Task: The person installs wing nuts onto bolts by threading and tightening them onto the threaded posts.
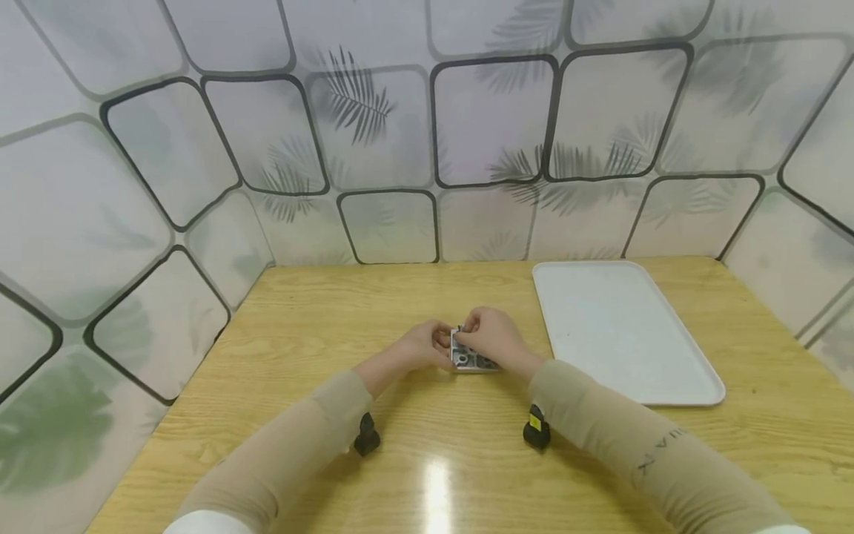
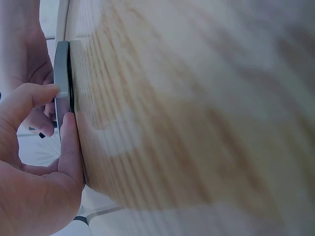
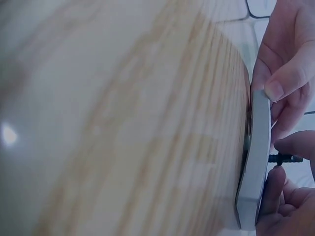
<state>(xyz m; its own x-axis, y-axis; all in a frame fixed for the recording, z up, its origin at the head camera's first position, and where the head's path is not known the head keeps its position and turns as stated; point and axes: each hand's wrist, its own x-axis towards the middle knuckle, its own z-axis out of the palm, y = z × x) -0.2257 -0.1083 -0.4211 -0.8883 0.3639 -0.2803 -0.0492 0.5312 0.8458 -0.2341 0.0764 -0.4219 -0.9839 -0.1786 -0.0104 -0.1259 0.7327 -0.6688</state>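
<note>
A small grey metal block (image 1: 475, 362) with round recesses in its top lies flat on the wooden table. My left hand (image 1: 423, 345) grips its left side, thumb and fingers at the edge in the left wrist view. From the right, my right hand (image 1: 497, 336) reaches over the block's top. In the right wrist view its fingers pinch a dark threaded bolt (image 3: 291, 159), which stands out from the block's upper face. The bolt's threaded end is right at that face.
A white rectangular tray (image 1: 617, 326) lies on the table (image 1: 320, 311) to the right. Patterned walls (image 1: 494, 126) rise behind the table and at its sides. A black wrist device (image 1: 366, 436) hangs under the left sleeve, another (image 1: 537, 430) under the right one.
</note>
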